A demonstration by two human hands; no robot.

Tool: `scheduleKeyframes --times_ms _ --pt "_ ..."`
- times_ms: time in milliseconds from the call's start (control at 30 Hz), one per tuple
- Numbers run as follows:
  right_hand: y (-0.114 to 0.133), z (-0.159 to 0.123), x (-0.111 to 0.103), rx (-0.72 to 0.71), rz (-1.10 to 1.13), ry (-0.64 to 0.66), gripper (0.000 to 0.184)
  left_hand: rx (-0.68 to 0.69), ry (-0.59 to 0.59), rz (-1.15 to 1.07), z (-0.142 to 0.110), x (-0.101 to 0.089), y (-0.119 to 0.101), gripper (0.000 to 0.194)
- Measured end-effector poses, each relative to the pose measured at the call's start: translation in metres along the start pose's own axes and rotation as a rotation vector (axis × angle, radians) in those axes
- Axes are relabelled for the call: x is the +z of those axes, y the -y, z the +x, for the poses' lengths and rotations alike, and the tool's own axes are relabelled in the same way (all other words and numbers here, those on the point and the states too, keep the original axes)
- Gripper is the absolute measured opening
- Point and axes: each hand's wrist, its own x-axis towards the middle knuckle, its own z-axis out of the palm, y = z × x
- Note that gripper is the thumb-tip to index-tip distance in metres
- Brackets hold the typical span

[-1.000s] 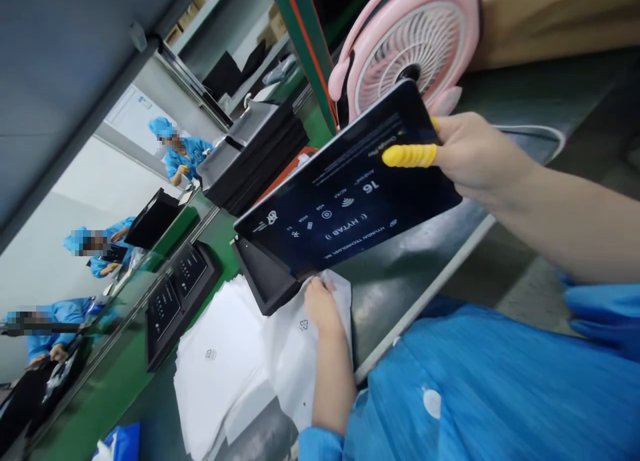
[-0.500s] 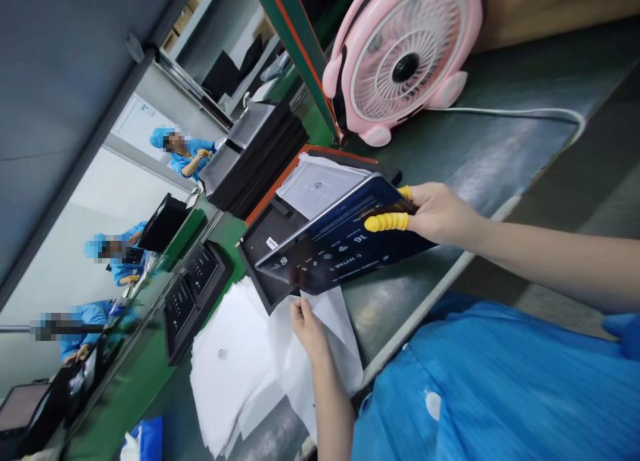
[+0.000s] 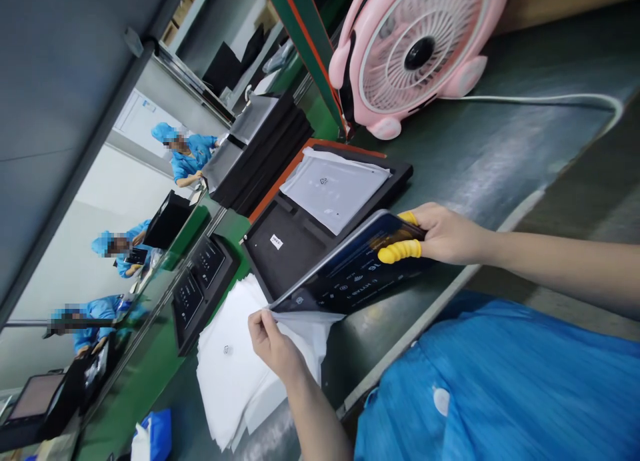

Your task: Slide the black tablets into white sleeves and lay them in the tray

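Note:
My right hand [image 3: 443, 234], with yellow finger cots on thumb and a finger, grips the near end of a dark tablet [image 3: 350, 274] whose screen shows white icons. The tablet is tilted, its far corner pointing down at the mouth of a white foam bag [image 3: 300, 334]. My left hand [image 3: 273, 344] pinches the bag's upper edge and lifts it open right at the tablet's corner. Under the bag lies a stack of more white bags [image 3: 235, 367]. Behind the tablet stands an open black tray [image 3: 290, 247] with a white bag [image 3: 333, 187] lying in it.
A pink desk fan [image 3: 415, 47] with a white cable stands at the back of the dark bench. A stack of black trays [image 3: 260, 147] sits beyond. Tablets in trays [image 3: 197, 287] lie on the green conveyor at left, where people in blue coats work.
My right hand brought the tablet down from in front of the fan to the bench and tilted it flatter. My left hand moved left and lifted the bag's edge to the tablet's corner.

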Motion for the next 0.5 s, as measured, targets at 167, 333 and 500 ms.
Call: scheduleKeyframes --times_ms 167,333,500 --pt "-0.001 -0.003 0.015 0.002 0.06 0.008 0.022 0.544 0.408 0.209 -0.011 -0.004 -0.037 0.015" --pt "-0.027 0.002 0.021 0.203 0.291 -0.233 0.031 0.59 0.597 0.29 -0.044 -0.008 -0.036 0.018" --pt "-0.032 0.014 0.03 0.32 0.434 -0.455 0.04 0.56 0.663 0.334 -0.044 -0.002 -0.027 0.02"
